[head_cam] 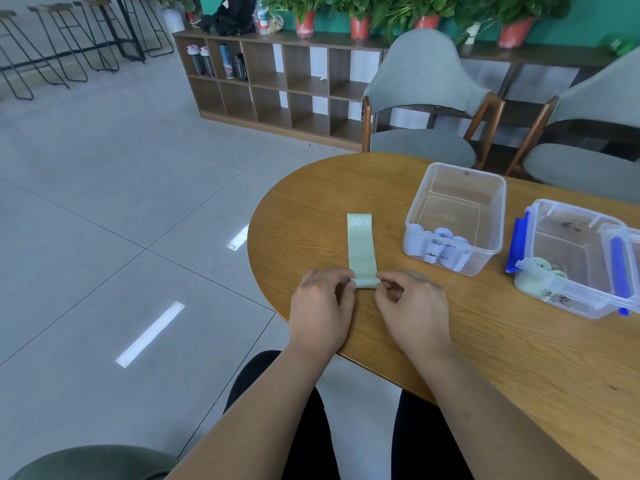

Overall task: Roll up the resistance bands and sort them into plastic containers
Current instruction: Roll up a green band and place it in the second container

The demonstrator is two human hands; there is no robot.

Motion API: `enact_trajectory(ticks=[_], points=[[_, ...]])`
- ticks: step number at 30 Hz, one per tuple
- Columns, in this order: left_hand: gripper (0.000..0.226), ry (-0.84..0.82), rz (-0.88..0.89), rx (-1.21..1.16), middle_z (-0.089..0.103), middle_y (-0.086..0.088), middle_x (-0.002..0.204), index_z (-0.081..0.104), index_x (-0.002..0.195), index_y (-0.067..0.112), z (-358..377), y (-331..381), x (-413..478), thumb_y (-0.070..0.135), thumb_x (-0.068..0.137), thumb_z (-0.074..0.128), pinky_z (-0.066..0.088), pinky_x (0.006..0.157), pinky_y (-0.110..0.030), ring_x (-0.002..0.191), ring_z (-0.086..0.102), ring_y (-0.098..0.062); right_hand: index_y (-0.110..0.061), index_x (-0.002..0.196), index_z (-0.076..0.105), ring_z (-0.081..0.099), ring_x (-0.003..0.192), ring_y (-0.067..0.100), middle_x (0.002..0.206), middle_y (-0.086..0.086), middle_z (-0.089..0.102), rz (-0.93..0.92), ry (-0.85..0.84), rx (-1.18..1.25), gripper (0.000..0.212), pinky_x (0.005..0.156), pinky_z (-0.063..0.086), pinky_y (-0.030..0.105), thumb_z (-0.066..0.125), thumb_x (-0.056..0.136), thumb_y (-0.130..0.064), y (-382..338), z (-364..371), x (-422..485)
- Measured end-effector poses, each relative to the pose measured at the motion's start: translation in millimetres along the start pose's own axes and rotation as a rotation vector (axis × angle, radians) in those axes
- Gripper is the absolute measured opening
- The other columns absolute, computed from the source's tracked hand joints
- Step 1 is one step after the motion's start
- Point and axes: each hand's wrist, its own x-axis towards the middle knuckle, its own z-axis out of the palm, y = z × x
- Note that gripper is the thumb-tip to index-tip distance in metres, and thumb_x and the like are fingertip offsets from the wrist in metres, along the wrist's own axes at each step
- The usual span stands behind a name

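**Left hand (320, 306) and right hand (412, 306) gripping near end of band (362, 251)**

The near end of the band is being pinched at both corners. The left corner is being held by the curled fingers of the left hand. The right corner is being held between thumb and forefinger of the right hand. Both wrists are being carried over the near edge of the table (485, 358).

The band is pale green and is being supported flat on the table. It is lying lengthwise away from the person, with the mark "30 LB" at its far end. Whether a first turn is being formed under the fingers cannot be told.

White rolls (443, 247) are being held in the open box (498, 216), just right of the band. Green rolls (540, 268) are being held in the near left corner of the clip box (571, 306), further right. That box is fitted with blue clips (516, 244). The two boxes are standing apart from each other and from the band.
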Motion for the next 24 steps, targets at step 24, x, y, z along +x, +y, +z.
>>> enact_trajectory(ticks=[24], points=[[0.021, -0.032, -0.04, 0.027, 0.07, 0.023, 0.097, 0.073, 0.115, 0.032, 2.7, -2.7, 1.7, 0.026, 0.095, 0.074, 0.039, 0.073, -0.008, 0.09, 0.052, 0.001, -0.026, 0.11, 0.079, 0.064, 0.086, 0.012, 0.096, -0.012, 0.069, -0.032, 0.013, -0.042, 0.019, 0.073, 0.058, 0.037, 0.072, 0.093, -0.027, 1.1, 4.1, 0.0]])
